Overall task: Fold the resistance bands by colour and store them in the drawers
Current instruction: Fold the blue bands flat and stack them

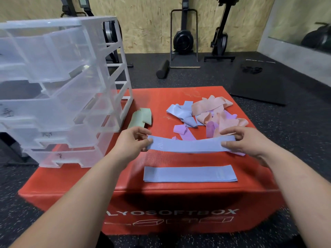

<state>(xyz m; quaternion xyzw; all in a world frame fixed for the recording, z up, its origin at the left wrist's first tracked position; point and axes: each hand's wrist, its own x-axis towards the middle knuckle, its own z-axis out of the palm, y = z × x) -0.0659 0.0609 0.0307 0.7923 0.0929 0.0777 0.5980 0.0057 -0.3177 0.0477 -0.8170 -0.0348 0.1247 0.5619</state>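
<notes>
A blue resistance band (188,144) is stretched flat between my hands above the red box (161,192). My left hand (132,142) pinches its left end and my right hand (245,140) pinches its right end. A second blue band (189,174) lies flat on the box nearer to me. Behind is a loose heap of bands: blue (180,113), peach (211,104) and purple (180,130). Folded green bands (141,117) lie beside the clear plastic drawer unit (59,93), whose drawers stand pulled out at the left.
The red box stands on a dark speckled gym floor (295,140). Rowing machines (183,40), a black foam roller (162,69) and a black mat (258,81) are at the back by the wooden wall.
</notes>
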